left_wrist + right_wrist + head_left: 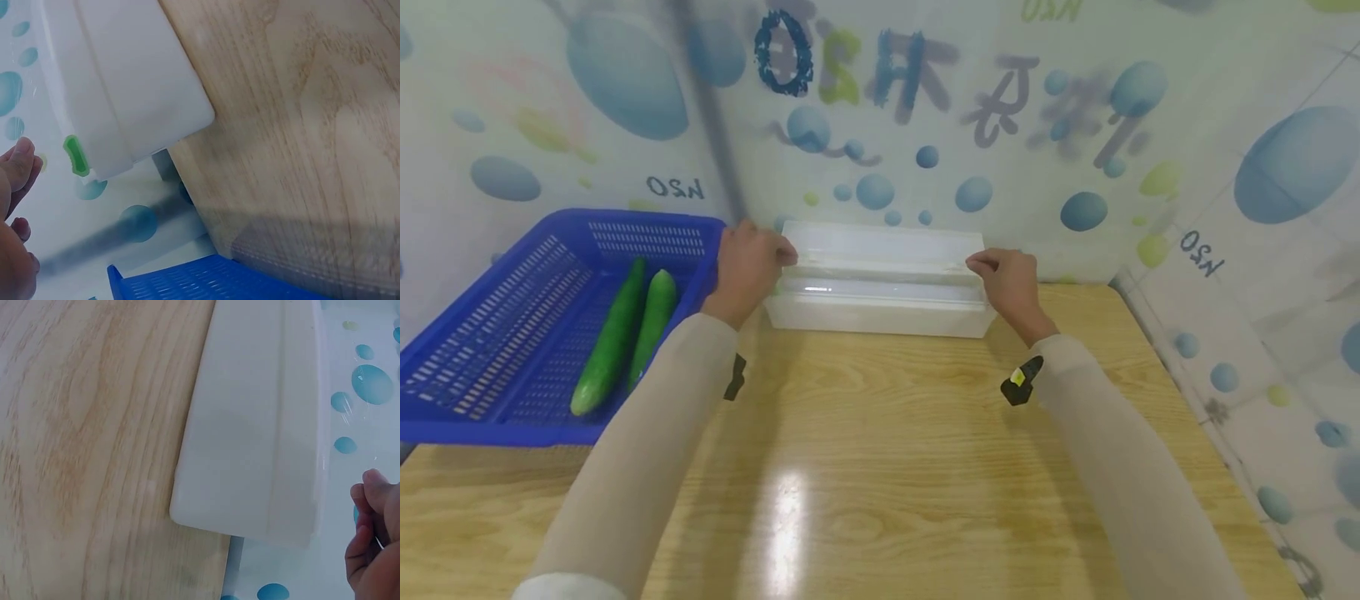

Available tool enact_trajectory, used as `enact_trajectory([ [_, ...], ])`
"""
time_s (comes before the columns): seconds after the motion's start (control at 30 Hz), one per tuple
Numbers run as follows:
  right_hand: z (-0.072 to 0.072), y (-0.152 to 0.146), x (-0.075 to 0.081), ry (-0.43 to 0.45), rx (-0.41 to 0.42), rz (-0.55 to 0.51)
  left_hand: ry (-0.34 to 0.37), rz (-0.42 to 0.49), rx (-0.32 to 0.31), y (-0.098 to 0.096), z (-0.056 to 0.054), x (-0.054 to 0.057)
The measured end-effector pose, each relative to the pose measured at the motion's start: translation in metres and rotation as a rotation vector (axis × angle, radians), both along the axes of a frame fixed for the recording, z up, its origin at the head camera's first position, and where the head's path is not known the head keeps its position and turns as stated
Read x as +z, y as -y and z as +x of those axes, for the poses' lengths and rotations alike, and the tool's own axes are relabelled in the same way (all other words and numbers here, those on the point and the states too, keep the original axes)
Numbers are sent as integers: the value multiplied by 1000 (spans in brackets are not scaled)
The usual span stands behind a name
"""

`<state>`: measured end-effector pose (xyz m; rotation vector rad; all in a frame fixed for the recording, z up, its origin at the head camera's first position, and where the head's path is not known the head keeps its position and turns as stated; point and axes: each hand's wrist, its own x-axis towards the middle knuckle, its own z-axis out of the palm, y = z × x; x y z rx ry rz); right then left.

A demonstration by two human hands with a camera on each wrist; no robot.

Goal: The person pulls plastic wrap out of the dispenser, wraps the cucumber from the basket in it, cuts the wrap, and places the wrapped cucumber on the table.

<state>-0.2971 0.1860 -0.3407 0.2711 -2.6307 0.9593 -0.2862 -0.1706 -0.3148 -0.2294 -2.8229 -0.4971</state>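
A long white cling film dispenser [880,317] stands against the wall at the back of the table, its lid [887,242] raised. Clear cling film [340,412] shows only as faint glints by the fingertips. My left hand [747,268] pinches the film at the dispenser's left end, thumb against finger. At the right end my right hand [1011,283] pinches it the same way. Both hands are above the dispenser's body. A small green piece [76,155] sits on the dispenser's end in the left wrist view.
A blue plastic basket [550,435] stands at the left, close to my left forearm. Two green cucumbers [613,342] lie in it. The wood-grain table [880,467] meets a bubble-patterned wall [1037,125] at the back and right.
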Motion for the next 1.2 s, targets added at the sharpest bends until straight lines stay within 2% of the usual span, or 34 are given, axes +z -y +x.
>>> enact_trajectory([
  [0.33,0,-2,14,27,-52,-24,-86,-36,-42,1,-1,11],
  [0.5,-1,-3,23,59,-92,-37,-94,-54,-54,5,-1,17],
  [0.6,-1,-3,29,70,-107,-47,-60,-45,-45,6,0,22],
  [0.73,1,-5,35,49,-106,-50,-49,-26,-28,6,2,30],
  [0.97,2,-9,45,15,-111,-63,-80,37,-6,3,6,40],
  [1.2,7,-11,58,20,-95,-78,-157,66,-9,5,10,47],
])
